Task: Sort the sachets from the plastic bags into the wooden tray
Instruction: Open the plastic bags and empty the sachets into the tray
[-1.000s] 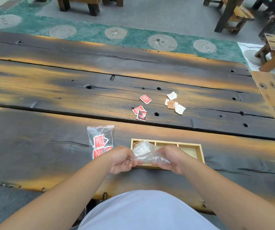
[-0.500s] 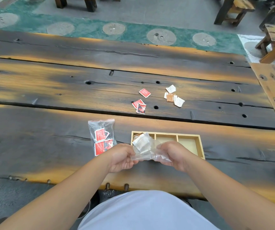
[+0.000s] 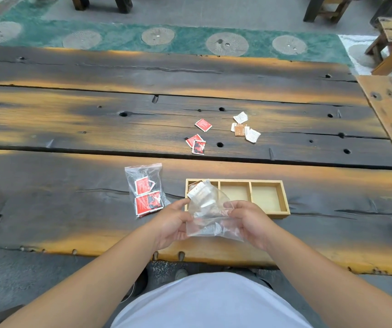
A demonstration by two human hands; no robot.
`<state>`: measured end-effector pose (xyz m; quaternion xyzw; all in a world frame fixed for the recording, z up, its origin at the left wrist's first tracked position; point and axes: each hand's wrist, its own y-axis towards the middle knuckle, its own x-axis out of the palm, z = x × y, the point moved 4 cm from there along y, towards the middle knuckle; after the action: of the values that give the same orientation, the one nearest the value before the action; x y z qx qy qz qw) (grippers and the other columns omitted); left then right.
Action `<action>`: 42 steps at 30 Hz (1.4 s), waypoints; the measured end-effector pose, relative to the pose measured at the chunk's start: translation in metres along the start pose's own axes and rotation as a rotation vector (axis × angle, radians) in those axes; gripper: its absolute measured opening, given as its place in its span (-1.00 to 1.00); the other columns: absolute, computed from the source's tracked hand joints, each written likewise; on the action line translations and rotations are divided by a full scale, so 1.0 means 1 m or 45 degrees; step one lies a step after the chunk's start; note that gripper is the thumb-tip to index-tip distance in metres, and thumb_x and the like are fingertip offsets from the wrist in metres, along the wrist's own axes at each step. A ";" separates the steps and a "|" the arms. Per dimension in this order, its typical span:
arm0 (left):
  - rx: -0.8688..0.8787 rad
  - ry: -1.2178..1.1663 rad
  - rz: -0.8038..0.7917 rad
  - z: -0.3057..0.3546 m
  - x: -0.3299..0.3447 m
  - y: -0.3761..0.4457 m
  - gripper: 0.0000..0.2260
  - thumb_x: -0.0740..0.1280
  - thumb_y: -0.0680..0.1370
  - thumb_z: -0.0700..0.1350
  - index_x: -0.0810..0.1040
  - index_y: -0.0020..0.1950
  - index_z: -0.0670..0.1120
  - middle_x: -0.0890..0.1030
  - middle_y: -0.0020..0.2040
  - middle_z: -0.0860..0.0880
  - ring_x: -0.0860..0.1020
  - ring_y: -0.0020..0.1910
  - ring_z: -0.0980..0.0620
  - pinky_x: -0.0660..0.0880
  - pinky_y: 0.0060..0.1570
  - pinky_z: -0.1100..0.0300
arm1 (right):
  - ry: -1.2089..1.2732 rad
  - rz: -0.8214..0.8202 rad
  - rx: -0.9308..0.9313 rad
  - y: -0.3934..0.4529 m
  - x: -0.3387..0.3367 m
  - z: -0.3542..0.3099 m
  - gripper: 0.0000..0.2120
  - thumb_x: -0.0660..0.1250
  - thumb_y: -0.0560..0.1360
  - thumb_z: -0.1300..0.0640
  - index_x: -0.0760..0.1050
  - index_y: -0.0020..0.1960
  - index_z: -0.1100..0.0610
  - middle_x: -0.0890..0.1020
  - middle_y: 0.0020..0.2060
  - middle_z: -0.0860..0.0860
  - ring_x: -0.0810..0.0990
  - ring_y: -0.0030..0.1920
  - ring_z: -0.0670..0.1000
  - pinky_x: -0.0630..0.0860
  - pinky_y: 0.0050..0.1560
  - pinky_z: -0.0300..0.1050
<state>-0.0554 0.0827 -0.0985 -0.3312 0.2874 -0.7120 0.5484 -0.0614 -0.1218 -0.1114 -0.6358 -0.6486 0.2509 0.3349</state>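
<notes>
- A clear plastic bag [image 3: 210,215] with pale sachets inside is held up over the left end of the shallow wooden tray with three compartments [image 3: 285,210], close to the near edge of the dark plank worktop [image 3: 71,204].
- The left hand [image 3: 174,223] pinches the left side of this bag with its fingers curled on the film; the right hand [image 3: 249,221] pinches the right side in the same way, thumb on top.
- The middle and right compartments of the tray look empty. The left one is hidden behind the bag, so I cannot tell what is in it.
- A second clear zip bag with red sachets [image 3: 146,191] lies flat just left of the tray and looks still closed.
- Further toward the middle of the worktop lie three loose red sachets [image 3: 198,142] and, to their right, a small group of white and brown sachets [image 3: 244,130].
- In my judgement the sorting is only at the start: the bags must be emptied and nearly every sachet is still outside the tray.
</notes>
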 end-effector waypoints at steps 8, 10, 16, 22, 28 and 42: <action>0.043 -0.097 0.100 0.005 0.005 -0.006 -0.48 0.23 0.57 -0.35 0.31 0.47 0.02 0.65 0.16 -0.15 0.65 0.09 -0.20 0.59 0.07 -0.06 | -0.114 -0.093 -0.047 -0.004 -0.003 -0.015 -0.74 0.27 0.52 0.37 0.53 0.18 0.18 0.66 0.08 0.21 0.72 -0.08 0.15 0.61 -0.18 -0.05; 0.051 -0.118 0.131 0.003 0.007 -0.008 -0.56 0.24 0.56 -0.35 0.38 0.37 0.02 0.65 0.12 -0.13 0.65 0.11 -0.20 0.51 0.24 -0.14 | -0.096 -0.113 -0.050 -0.005 -0.004 -0.016 -0.72 0.28 0.50 0.39 0.53 0.17 0.20 0.67 0.06 0.23 0.71 -0.05 0.19 0.64 -0.15 0.00; 0.018 -0.162 0.206 -0.005 0.016 -0.010 -0.79 0.27 0.58 -0.24 0.51 0.18 -0.01 0.67 0.11 -0.13 0.65 0.05 -0.15 0.54 0.11 -0.08 | -0.067 -0.222 -0.075 -0.010 -0.011 -0.017 -0.71 0.25 0.50 0.41 0.54 0.17 0.20 0.68 0.06 0.23 0.70 -0.02 0.24 0.62 0.03 0.14; 0.019 -0.282 0.140 0.009 0.038 0.000 -0.63 0.39 0.52 0.10 0.54 0.26 -0.06 0.62 0.23 -0.13 0.57 0.22 -0.12 0.55 0.07 -0.04 | -0.093 -0.324 -0.144 -0.015 -0.030 -0.018 -0.61 0.30 0.39 0.44 0.55 0.17 0.17 0.64 0.12 0.22 0.67 0.03 0.24 0.53 0.16 0.27; 0.066 -0.455 0.122 0.034 0.066 0.011 -0.77 0.31 0.60 0.02 0.55 0.17 -0.07 0.67 0.07 -0.09 0.68 -0.20 -0.01 0.60 -0.33 0.09 | -0.112 -0.316 -0.191 -0.023 -0.058 -0.018 -0.58 0.23 0.50 0.47 0.49 0.24 0.09 0.66 0.00 0.08 0.63 -0.13 0.03 0.55 -0.13 -0.10; 0.134 -0.522 0.124 0.064 0.133 0.060 -0.82 0.27 0.62 -0.14 0.54 0.17 -0.17 0.69 0.01 -0.21 0.67 -0.04 -0.21 0.62 -0.12 -0.12 | 0.084 -0.189 -0.132 -0.034 -0.129 0.014 -0.93 0.39 0.52 0.21 0.57 0.01 0.13 0.65 -0.24 0.01 0.58 -0.33 -0.06 0.39 -0.36 -0.26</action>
<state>0.0065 -0.0637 -0.0843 -0.4259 0.1479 -0.6165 0.6455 -0.0981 -0.2512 -0.1097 -0.6103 -0.6947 0.1705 0.3404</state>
